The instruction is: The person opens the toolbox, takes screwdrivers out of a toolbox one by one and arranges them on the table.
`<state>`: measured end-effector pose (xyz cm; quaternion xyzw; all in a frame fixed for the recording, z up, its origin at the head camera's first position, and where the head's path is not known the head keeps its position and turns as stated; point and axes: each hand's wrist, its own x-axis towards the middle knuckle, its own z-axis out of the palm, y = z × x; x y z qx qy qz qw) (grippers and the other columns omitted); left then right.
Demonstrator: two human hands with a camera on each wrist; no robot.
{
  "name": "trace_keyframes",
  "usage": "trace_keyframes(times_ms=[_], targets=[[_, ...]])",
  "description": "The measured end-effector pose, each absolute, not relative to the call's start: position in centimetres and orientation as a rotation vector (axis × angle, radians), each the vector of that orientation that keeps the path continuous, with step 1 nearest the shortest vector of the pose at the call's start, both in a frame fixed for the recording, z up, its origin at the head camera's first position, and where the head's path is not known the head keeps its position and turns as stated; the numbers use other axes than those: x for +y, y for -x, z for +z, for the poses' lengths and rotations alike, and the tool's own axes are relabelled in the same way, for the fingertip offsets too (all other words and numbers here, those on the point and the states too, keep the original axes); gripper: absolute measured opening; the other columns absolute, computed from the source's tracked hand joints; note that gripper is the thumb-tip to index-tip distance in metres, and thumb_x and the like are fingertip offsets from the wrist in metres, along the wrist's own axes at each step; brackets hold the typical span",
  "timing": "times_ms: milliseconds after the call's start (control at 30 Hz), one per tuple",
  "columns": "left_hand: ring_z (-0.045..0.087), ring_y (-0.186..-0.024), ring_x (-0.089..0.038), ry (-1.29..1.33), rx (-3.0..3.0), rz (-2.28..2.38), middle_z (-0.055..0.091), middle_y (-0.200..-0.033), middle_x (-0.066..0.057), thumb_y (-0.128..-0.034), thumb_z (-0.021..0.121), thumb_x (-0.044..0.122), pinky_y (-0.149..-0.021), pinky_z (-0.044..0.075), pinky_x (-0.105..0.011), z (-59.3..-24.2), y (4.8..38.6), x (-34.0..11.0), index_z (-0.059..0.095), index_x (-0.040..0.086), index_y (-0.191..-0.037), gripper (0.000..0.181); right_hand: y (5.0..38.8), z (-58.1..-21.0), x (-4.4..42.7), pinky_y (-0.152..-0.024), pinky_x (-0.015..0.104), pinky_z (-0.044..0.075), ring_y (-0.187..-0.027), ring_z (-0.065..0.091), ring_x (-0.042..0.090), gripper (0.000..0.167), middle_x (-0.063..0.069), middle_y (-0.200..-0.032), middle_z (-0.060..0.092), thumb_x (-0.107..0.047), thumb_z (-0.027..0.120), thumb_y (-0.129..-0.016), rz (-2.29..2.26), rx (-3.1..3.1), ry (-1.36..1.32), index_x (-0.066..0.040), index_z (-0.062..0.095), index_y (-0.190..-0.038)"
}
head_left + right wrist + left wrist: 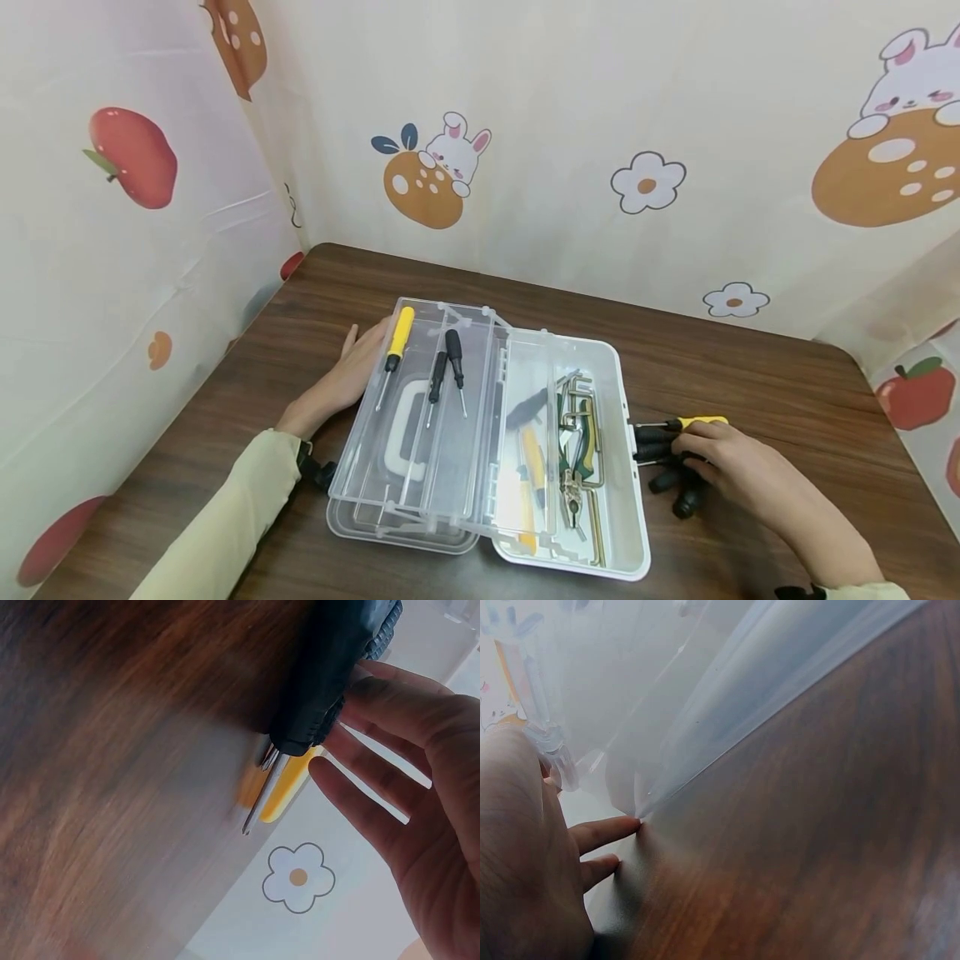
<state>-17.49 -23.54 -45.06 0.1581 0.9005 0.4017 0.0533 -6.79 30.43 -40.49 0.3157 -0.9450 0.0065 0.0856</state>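
Two hands, head view: left hand [352,375] at the clear tray's [472,450] outer edge, right hand [723,457] over the pile.
Black-handled tools [687,500]: on the wood table [262,392], just right of the toolbox's [622,525] white half, near a yellow handle [707,420].
Pick, my call: take one handle, lift straight up so neighbours don't roll.
Tray, left wrist view: my fingers [604,834] reach fairly straight to its corner, gripping nothing I can see; light touch suits, loose screwdrivers [401,329] lie in it.
Black handle, right wrist view: fingers spread, slightly bent, against it; can't tell if they're closed on it.
Shaft [264,796]: bare, points off toward the wall; mind the tip.
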Motion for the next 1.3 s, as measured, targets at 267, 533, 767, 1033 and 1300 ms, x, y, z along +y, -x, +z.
trace_keyframes(times_ms=[267, 533, 767, 1033, 1300], targets=[[0.015, -0.163, -0.036, -0.486, 2.731, 1.233, 0.026, -0.173, -0.012, -0.1138, 0.012, 0.049, -0.124, -0.015, -0.066, -45.0, 17.4, -23.5, 0.019, 0.017, -0.168, 0.064, 6.8, -40.1, 30.1, -0.066, 0.034, 0.056, -0.089, 0.066, 0.015, 0.038, -0.012, -0.099, 0.067, -0.008, 0.092, -0.069, 0.054, -2.732, -0.957, -0.03, 0.072, -0.094], [0.014, -0.163, -0.038, -0.49, 2.73, 1.238, 0.024, -0.174, -0.014, -0.1141, 0.013, 0.048, -0.124, -0.016, -0.067, -44.8, 17.3, -23.6, 0.018, 0.015, -0.168, 0.064, 7.6, -37.5, 28.2, -0.066, 0.032, 0.056, -0.088, 0.063, 0.01, 0.024, -0.012, -0.099, 0.067, -0.011, 0.085, -0.082, 0.091, -2.631, -1.069, -0.023, 0.075, -0.1], [0.013, -0.163, -0.035, -0.491, 2.72, 1.234, 0.024, -0.174, -0.011, -0.1136, 0.012, 0.05, -0.124, -0.016, -0.066, -44.9, 17.4, -23.5, 0.016, 0.017, -0.169, 0.065, 8.5, -35.2, 24.7, -0.073, 0.033, 0.058, -0.092, 0.063, 0.008, 0.033, -0.013, -0.101, 0.068, -0.006, 0.085, -0.079, 0.101, -2.599, -1.166, -0.025, 0.076, -0.105], [0.019, -0.161, -0.039, -0.529, 2.76, 1.221, 0.027, -0.172, -0.016, -0.1148, 0.014, 0.045, -0.125, -0.012, -0.067, -45.2, 17.4, -23.6, 0.019, 0.014, -0.168, 0.062, 10.0, -33.2, 21.3, -0.08, 0.037, 0.06, -0.098, 0.066, 0.014, 0.032, -0.007, -0.106, 0.071, -0.004, 0.084, -0.084, 0.09, -2.613, -1.203, -0.02, 0.077, -0.111], [0.017, -0.162, -0.039, -0.52, 2.758, 1.218, 0.026, -0.173, -0.014, -0.1146, 0.014, 0.046, -0.125, -0.013, -0.067, -45.3, 17.5, -23.7, 0.018, 0.016, -0.169, 0.062, 11.7, -31.6, 18.3, -0.083, 0.036, 0.06, -0.103, 0.067, 0.015, 0.025, -0.006, -0.109, 0.073, -0.006, 0.08, -0.089, 0.14, -2.566, -1.272, -0.021, 0.077, -0.11]])
